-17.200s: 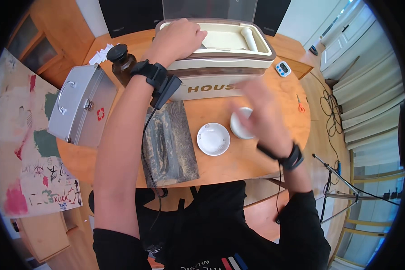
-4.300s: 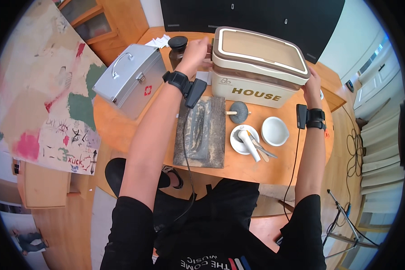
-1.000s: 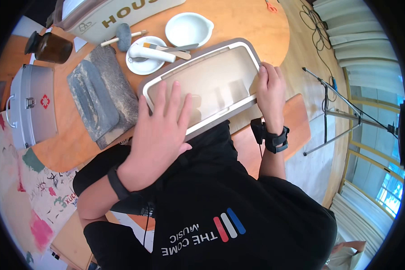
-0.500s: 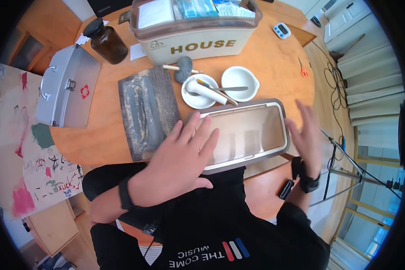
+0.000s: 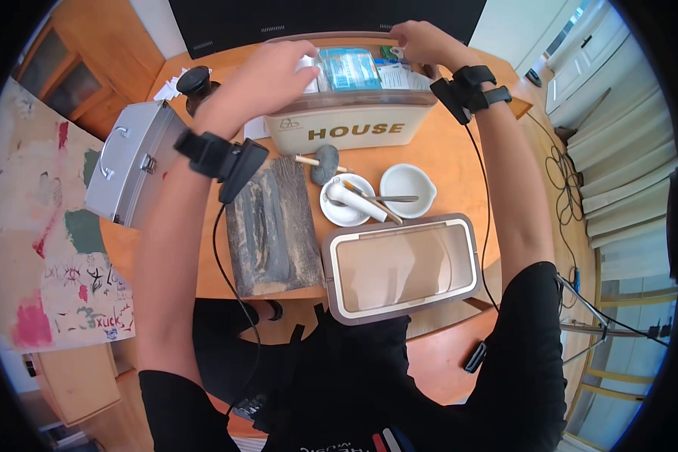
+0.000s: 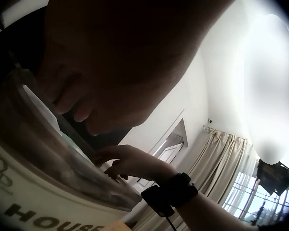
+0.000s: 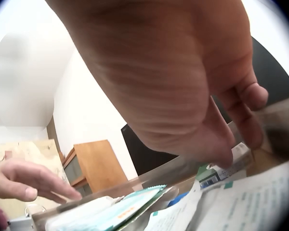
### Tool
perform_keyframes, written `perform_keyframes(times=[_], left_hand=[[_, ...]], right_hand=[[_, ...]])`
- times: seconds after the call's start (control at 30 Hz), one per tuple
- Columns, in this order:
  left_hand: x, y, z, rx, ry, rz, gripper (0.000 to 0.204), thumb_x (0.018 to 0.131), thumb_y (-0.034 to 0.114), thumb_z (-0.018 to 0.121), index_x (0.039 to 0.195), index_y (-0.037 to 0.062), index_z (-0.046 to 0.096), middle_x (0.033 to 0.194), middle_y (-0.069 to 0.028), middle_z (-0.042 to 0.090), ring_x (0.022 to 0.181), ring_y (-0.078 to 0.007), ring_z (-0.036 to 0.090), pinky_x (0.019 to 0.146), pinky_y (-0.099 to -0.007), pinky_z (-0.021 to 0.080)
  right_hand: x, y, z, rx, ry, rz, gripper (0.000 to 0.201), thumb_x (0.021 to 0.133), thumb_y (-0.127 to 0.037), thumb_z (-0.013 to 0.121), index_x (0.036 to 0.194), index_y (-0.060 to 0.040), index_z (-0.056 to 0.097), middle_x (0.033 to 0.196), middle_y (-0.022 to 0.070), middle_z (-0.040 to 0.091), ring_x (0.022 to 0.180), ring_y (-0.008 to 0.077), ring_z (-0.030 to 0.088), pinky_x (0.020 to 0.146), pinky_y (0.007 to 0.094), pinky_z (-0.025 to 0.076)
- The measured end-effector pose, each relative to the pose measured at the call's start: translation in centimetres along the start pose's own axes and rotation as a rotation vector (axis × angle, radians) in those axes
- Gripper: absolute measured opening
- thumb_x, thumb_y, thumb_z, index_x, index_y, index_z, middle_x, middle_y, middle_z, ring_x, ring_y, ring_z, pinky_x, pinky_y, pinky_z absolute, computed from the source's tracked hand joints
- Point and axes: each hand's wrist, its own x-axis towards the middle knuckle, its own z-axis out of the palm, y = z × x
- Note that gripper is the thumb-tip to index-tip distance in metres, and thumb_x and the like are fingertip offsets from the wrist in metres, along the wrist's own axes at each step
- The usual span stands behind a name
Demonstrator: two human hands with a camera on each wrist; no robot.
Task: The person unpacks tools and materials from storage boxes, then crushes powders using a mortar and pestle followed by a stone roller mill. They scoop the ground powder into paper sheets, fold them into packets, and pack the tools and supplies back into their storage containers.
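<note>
A cream storage box marked HOUSE stands uncovered at the back of the table, with a blue packet and white paper packets inside. My left hand hovers over its left end, fingers loose; the right wrist view shows this left hand holding nothing. Over the back right corner reaches my right hand, its fingers hanging loosely bent into the box. Right under those fingers lies a small green-and-white carton. The box's brown-rimmed lid rests at the table's front edge.
A white dish bears a pestle, a brush and a metal tool, beside a spouted mortar. Left of them lie a round grey stone on a stick and a dark slab. A silver case and brown bottle stand left.
The pestle and tools now lie on the dish, and the lid has come off to the table's front edge. Both hands have left the lid and moved up to the box.
</note>
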Motion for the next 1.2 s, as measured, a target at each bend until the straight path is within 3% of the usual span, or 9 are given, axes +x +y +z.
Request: perform_keyframes(times=[0.17, 0.23, 0.3, 0.37, 0.47, 0.73, 0.97, 1.13, 1.2], left_hand=[[2.2, -2.1, 3.5, 0.13, 0.207, 0.129, 0.046, 0.1, 0.028, 0.062, 0.137, 0.0, 0.059, 0.135, -0.0231, 0.062, 0.125, -0.0407, 0.06, 0.108, -0.0443, 0.048], [3.1, -3.3, 4.5, 0.192, 0.222, 0.076, 0.049, 0.099, 0.027, 0.062, 0.139, -0.0009, 0.056, 0.132, -0.0255, 0.064, 0.123, -0.0434, 0.061, 0.107, -0.0462, 0.048], [4.9, -7.7, 6.2, 0.197, 0.268, 0.081, 0.052, 0.097, 0.036, 0.068, 0.134, 0.0006, 0.061, 0.128, -0.022, 0.067, 0.119, -0.0381, 0.065, 0.104, -0.0446, 0.05], [3.3, -2.6, 3.4, 0.207, 0.226, 0.072, 0.03, 0.104, 0.022, 0.055, 0.116, -0.005, 0.061, 0.112, -0.0273, 0.07, 0.104, -0.0426, 0.069, 0.092, -0.0486, 0.054], [4.4, -2.7, 3.0, 0.167, 0.088, -0.132, 0.041, 0.105, 0.034, 0.051, 0.116, -0.0024, 0.065, 0.108, -0.0307, 0.07, 0.109, -0.0464, 0.065, 0.094, -0.0541, 0.051], [4.4, -3.2, 3.4, 0.171, 0.137, -0.065, 0.047, 0.105, 0.036, 0.044, 0.104, -0.0009, 0.072, 0.105, -0.0289, 0.071, 0.106, -0.0468, 0.066, 0.091, -0.0548, 0.052], [5.2, -5.8, 4.0, -0.174, 0.511, -0.037, 0.05, 0.11, 0.038, 0.041, 0.099, -0.0028, 0.067, 0.098, -0.0258, 0.071, 0.095, -0.0456, 0.067, 0.083, -0.0512, 0.051], [5.9, -7.2, 3.6, -0.554, 0.579, -0.129, 0.052, 0.111, 0.041, 0.041, 0.098, -0.0019, 0.066, 0.089, -0.0171, 0.071, 0.088, -0.0338, 0.069, 0.08, -0.045, 0.051], [5.4, -6.6, 3.7, -0.468, 0.552, -0.133, 0.051, 0.111, 0.041, 0.042, 0.098, -0.0015, 0.066, 0.089, -0.0173, 0.07, 0.088, -0.034, 0.068, 0.08, -0.0448, 0.051]], right_hand=[[0.1, -1.1, 0.1, -0.083, -0.064, 0.021, 0.054, 0.079, 0.002, 0.069, 0.132, -0.0035, 0.068, 0.12, 0.0189, 0.073, 0.108, 0.0348, 0.072, 0.093, 0.0395, 0.059], [-0.5, -2.0, -2.3, -0.068, -0.169, -0.027, 0.028, 0.089, -0.012, 0.064, 0.109, 0.0053, 0.07, 0.087, 0.0274, 0.072, 0.082, 0.0409, 0.073, 0.069, 0.0436, 0.058], [-2.8, -5.5, -5.2, 0.037, -0.223, 0.172, 0.029, 0.087, -0.015, 0.065, 0.106, 0.0054, 0.074, 0.092, 0.0275, 0.074, 0.085, 0.0394, 0.075, 0.071, 0.044, 0.06], [-0.7, -2.7, -2.5, -0.108, 0.125, -0.112, 0.031, 0.088, -0.02, 0.066, 0.101, 0.0066, 0.075, 0.087, 0.0248, 0.075, 0.079, 0.0359, 0.076, 0.067, 0.0425, 0.059], [0.6, -5.5, -1.7, 0.345, 0.119, -0.251, 0.034, 0.089, -0.025, 0.068, 0.098, 0.0068, 0.075, 0.08, 0.0207, 0.074, 0.072, 0.0294, 0.075, 0.062, 0.04, 0.057], [0.6, -12.3, -2.1, 0.838, -0.397, -0.126, 0.03, 0.091, -0.018, 0.064, 0.106, 0.0073, 0.07, 0.074, 0.0101, 0.068, 0.061, 0.0181, 0.066, 0.057, 0.0311, 0.055], [-0.3, -13.2, -3.1, 0.866, -0.35, -0.143, 0.032, 0.09, -0.023, 0.072, 0.109, 0.0027, 0.067, 0.073, 0.0037, 0.059, 0.064, 0.0113, 0.06, 0.052, 0.026, 0.044], [1.3, -13.9, 0.8, 0.968, -0.129, -0.281, 0.033, 0.081, -0.015, 0.079, 0.105, 0.007, 0.072, 0.093, 0.0126, 0.075, 0.083, 0.0248, 0.069, 0.081, 0.0359, 0.054], [-1.1, -12.5, -2.9, 0.878, -0.009, -0.028, 0.036, 0.085, -0.016, 0.076, 0.114, 0.0051, 0.068, 0.095, 0.0096, 0.072, 0.082, 0.0201, 0.067, 0.076, 0.0355, 0.054]])
